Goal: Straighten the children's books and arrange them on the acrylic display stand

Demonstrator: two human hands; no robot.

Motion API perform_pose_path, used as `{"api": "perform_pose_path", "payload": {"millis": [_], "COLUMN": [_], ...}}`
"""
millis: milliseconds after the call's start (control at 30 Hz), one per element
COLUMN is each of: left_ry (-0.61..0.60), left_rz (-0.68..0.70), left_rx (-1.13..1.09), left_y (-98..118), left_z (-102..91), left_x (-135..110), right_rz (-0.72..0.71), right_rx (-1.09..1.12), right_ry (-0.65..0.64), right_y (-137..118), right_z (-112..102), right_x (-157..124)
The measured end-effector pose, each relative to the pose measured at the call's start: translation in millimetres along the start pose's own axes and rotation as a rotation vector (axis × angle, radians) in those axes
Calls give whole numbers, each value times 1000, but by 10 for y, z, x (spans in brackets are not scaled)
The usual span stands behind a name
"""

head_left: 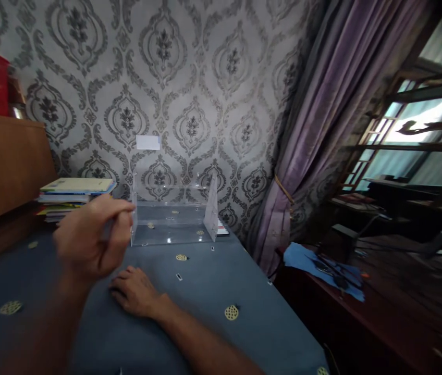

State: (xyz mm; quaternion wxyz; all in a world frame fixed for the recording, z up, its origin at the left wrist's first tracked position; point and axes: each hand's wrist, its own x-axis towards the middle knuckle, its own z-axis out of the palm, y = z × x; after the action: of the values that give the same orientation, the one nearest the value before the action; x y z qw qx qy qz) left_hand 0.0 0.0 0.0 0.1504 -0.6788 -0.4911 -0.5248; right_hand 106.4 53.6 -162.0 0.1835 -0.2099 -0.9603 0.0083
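hovering curled near the clear rack (182,232), left hand (95,237) has an unclear hold; right hand (137,292) rests slack on the tabletop (205,289).

1. Place: a room, apparently in a home.
2. Wallpaper (193,125): grey, ornate repeating medallions.
3. Curtain (330,88): purple, full-length, gathered by a cord (283,188).
4. Window (377,127): latticed frame, daylight behind.
5. Tablecloth (205,276): blue, yellow fruit-like print.
6. Books (76,185): one stack, near wooden cabinet (5,161).

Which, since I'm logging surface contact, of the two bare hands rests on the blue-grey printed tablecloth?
The bare right hand, back upward on the tablecloth; the bare left hand is raised off it, blurred.
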Motion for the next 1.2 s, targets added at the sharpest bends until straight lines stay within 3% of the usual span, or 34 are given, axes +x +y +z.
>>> {"api": "perform_pose_path", "payload": {"millis": [100, 200, 300, 367, 467, 567, 767, 1200], "left_ry": [69, 75, 45, 45, 26, 11, -131, -316], "left_rz": [40, -177, -639, -792, -940, -987, -944, -916], "left_rx": [43, 93, 27, 38, -3, -59, -70, 87], "left_y": [-154, -672, -1275, -1582, -1854, -1987, -2128, -2157], "left_z": [90, 240, 284, 242, 169, 178, 297, 340], "left_x": [195, 169, -172, -448, -711, -767, -753, -705], "right_rz": [-14, -33, -28, -24, -32, -44, -47, -5], "right_rx": [16, 51, 89, 99, 105, 106, 92, 83], "right_ry": [-8, -2, 23, 22, 20, 26, 49, 50], "right_y": [18, 24, 24, 24, 24, 31, 41, 23], "right_z": [29, 45, 61, 67, 69, 73, 85, 68], "right_x": [10, 0, -23, -36, -45, -46, -45, -79]}}
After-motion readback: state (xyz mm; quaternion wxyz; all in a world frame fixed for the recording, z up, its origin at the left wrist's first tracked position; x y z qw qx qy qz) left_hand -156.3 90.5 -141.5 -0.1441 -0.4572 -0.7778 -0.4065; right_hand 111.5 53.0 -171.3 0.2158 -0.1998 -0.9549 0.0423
